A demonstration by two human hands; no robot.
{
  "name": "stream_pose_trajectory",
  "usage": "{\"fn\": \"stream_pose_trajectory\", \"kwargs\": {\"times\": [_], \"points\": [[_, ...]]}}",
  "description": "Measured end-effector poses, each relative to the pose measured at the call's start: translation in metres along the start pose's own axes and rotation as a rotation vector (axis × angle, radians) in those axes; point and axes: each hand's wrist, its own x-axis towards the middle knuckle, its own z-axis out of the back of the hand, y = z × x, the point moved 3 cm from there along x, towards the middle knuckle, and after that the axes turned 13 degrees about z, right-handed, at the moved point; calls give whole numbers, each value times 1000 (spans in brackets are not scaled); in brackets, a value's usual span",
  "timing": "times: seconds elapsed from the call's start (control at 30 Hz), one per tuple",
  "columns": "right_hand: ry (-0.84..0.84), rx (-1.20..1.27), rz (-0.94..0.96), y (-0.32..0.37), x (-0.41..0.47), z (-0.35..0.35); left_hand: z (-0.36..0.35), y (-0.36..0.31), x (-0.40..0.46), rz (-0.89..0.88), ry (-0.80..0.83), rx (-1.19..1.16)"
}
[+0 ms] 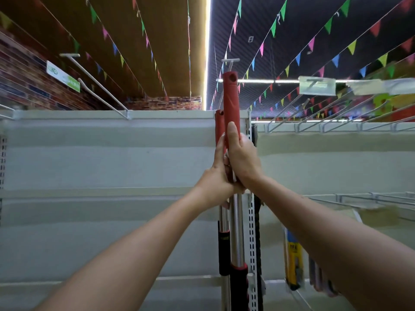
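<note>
Left hand (218,176) and right hand (243,161) curl fingers round two upright red-handled poles (231,102) by a shelf (89,153).

Both bare arms come up from the near corners and meet in the middle, stretched out and raised toward the far side. The right hand (243,159) sits a bit higher, fingers wrapped round the poles (237,221), thumb pointing straight up. The left hand (219,178) is just below and pressed against it, gripping from the left side, thumb also up. The wrists are angled in toward each other.
</note>
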Motion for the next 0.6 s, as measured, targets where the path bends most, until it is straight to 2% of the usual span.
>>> {"fn": "stream_pose_trajectory", "kwargs": {"times": [0.6], "points": [[-28, -31, 27, -28, 18, -8, 0, 5, 21, 48, 36, 9]]}}
